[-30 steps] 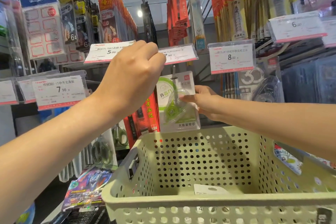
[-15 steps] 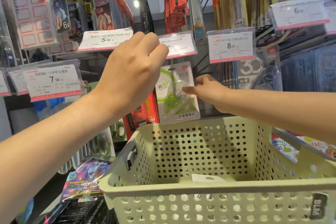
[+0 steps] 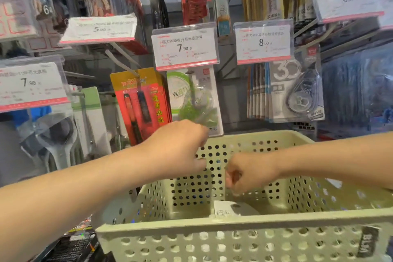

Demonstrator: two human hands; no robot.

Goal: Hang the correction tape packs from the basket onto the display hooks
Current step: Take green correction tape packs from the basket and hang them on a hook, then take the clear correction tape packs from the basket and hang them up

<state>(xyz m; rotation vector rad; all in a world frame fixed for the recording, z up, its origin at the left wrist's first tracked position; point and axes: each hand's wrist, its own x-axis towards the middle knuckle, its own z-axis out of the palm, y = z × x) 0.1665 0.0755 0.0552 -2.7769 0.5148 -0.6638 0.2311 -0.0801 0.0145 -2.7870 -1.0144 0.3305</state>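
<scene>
A red pen pack [image 3: 141,102] is hung beside price tags [image 3: 185,48]; grey tape packs [image 3: 295,91] are seen under an 8.00 tag [image 3: 263,42].

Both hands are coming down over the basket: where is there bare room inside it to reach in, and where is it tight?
Inside the pale green perforated plastic basket, the floor left of the white pack looks bare, bordered by the left wall and the near rim. It is tighter in the middle, where the left hand and right hand hover close together. Above, the green correction tape pack hangs among crowded hooks.
</scene>
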